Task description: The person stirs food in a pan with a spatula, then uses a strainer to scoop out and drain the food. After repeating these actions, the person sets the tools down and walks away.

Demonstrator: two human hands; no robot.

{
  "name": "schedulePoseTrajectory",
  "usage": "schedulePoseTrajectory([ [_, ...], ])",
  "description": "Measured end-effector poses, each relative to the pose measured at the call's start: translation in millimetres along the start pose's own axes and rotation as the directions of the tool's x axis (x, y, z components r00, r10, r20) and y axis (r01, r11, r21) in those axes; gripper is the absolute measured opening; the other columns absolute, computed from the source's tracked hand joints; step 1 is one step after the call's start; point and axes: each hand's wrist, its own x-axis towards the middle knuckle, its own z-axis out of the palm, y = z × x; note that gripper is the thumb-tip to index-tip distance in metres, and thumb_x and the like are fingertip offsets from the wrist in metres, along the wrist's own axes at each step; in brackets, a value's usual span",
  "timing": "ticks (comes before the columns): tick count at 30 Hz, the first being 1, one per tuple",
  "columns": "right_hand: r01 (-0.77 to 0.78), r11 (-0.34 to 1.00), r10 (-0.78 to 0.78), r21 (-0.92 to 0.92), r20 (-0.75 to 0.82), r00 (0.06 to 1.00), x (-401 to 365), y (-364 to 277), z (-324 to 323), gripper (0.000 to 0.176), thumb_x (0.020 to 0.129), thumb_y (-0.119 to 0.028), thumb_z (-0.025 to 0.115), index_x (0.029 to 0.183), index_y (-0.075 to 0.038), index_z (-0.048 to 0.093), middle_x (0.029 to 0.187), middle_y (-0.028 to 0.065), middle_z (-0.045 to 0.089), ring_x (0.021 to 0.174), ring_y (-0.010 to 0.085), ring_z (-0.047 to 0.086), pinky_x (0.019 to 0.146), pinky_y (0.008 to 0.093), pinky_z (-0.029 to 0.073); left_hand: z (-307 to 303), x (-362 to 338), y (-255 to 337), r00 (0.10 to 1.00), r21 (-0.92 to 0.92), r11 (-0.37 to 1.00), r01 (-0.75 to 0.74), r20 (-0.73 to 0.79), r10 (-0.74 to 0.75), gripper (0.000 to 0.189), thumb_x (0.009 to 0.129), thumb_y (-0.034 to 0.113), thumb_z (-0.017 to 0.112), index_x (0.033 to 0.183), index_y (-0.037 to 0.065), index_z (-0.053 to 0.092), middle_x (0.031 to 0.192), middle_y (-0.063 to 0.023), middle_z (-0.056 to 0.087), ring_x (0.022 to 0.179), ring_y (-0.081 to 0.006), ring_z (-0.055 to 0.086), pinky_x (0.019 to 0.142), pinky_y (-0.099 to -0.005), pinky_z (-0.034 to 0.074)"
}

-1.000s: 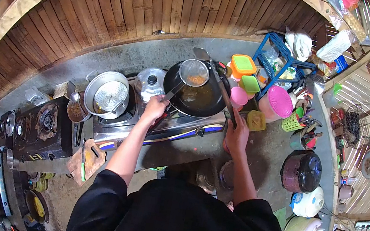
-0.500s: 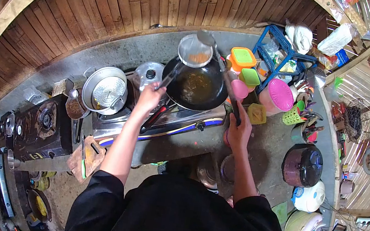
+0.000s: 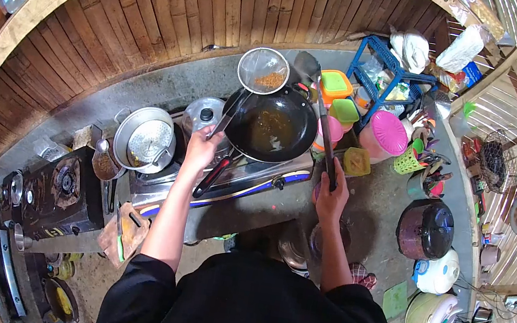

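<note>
Fingers wrapped round its black handle, my left hand (image 3: 202,146) holds a round mesh strainer (image 3: 263,71) above the far left rim of a black wok. Small orange-brown bits lie in the strainer. My right hand (image 3: 334,189) is closed on the dark handle of a spatula (image 3: 324,114), whose wide blade is raised beyond the wok's right side. The black wok (image 3: 251,130) sits on a gas stove (image 3: 297,171) and contains brownish oil with a few bits; its red and black handle points toward me.
A silver pot (image 3: 145,138) and a glass lid (image 3: 203,113) are left of the wok. Further left are a second stove (image 3: 60,192) and a cutting board (image 3: 126,229) with a knife. Colourful containers (image 3: 384,137), a blue rack (image 3: 386,67) and a dark pot (image 3: 424,230) stand right.
The strainer has moved slightly left and away from the wok's centre. The spatula blade has shifted right, with my right hand a little lower. The camera view has shifted slightly.
</note>
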Motion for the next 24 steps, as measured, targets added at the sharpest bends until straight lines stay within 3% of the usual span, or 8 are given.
schedulePoseTrajectory([
  [1,-0.001,1.000,0.001,-0.001,0.001,1.000,-2,11,2,0.039,0.086,-0.010,0.059,0.123,-0.002,0.051,0.111,0.0188,0.060,0.101,0.0314,0.059,0.086,0.0355,0.045,3,0,-4,1.000,-0.003,1.000,0.006,-0.012,-0.006,0.029,0.087,0.020,0.059,0.111,0.002,0.059,0.054,0.0059,0.044,0.045,-0.0049,0.037,0.041,-0.0243,0.027],
  [4,-0.047,0.999,0.047,0.001,0.013,0.999,-12,26,6,0.039,0.087,-0.013,0.058,0.124,-0.004,0.051,0.110,0.0195,0.060,0.100,0.0330,0.059,0.086,0.0373,0.045,13,2,-36,0.999,0.014,1.000,0.025,0.034,-0.026,0.030,0.087,0.021,0.059,0.112,0.003,0.060,0.057,0.0046,0.048,0.046,-0.0049,0.038,0.041,-0.0250,0.028],
  [5,-0.040,0.990,0.047,-0.138,0.047,0.998,-16,26,3,0.039,0.087,-0.013,0.057,0.125,-0.005,0.051,0.108,0.0197,0.060,0.099,0.0342,0.058,0.084,0.0384,0.045,16,-4,-41,0.994,-0.044,0.994,0.104,0.046,-0.102,0.026,0.086,0.013,0.057,0.106,-0.004,0.061,0.089,-0.0076,0.065,0.076,-0.0118,0.056,0.071,-0.0274,0.044],
  [6,-0.027,0.961,0.050,-0.274,0.079,0.996,-19,23,2,0.039,0.088,-0.014,0.056,0.125,-0.006,0.051,0.106,0.0199,0.060,0.097,0.0354,0.058,0.083,0.0396,0.045,17,-9,-38,0.992,-0.057,0.992,0.116,0.047,-0.113,0.026,0.086,0.012,0.057,0.107,-0.004,0.061,0.090,-0.0084,0.065,0.074,-0.0108,0.055,0.067,-0.0258,0.044],
  [8,0.012,0.957,0.009,-0.291,0.071,0.997,-26,30,4,0.039,0.088,-0.014,0.056,0.126,-0.007,0.051,0.104,0.0201,0.060,0.095,0.0363,0.058,0.081,0.0405,0.045,23,-3,-57,0.997,-0.101,0.992,0.076,-0.025,-0.079,0.026,0.087,0.021,0.058,0.107,0.004,0.063,0.060,0.0027,0.052,0.046,-0.0055,0.039,0.041,-0.0238,0.030],
  [15,0.083,0.941,-0.069,-0.327,0.054,0.996,-28,28,0,0.040,0.088,-0.015,0.054,0.128,-0.009,0.050,0.099,0.0198,0.059,0.089,0.0380,0.058,0.076,0.0436,0.045,-1,-12,14,0.999,-0.116,0.993,0.037,0.032,-0.033,0.031,0.087,0.018,0.059,0.114,0.003,0.058,0.056,0.0063,0.045,0.047,-0.0042,0.038,0.043,-0.0227,0.029],
  [20,0.114,0.913,-0.078,-0.392,0.105,0.991,-34,31,2,0.041,0.087,-0.014,0.054,0.128,-0.010,0.049,0.096,0.0191,0.058,0.087,0.0380,0.058,0.073,0.0441,0.046,8,-16,1,0.998,-0.079,0.996,0.049,0.031,-0.047,0.028,0.087,0.016,0.058,0.112,0.002,0.060,0.061,0.0046,0.050,0.050,-0.0045,0.040,0.046,-0.0225,0.032],
  [24,0.147,0.854,-0.082,-0.498,0.151,0.985,-41,45,7,0.042,0.087,-0.013,0.055,0.128,-0.011,0.048,0.091,0.0185,0.056,0.083,0.0373,0.058,0.069,0.0432,0.047,24,-10,-44,0.999,-0.032,0.999,-0.029,0.042,0.030,0.024,0.088,0.018,0.058,0.106,0.002,0.061,0.060,0.0044,0.051,0.045,-0.0035,0.035,0.041,-0.0225,0.025],
])
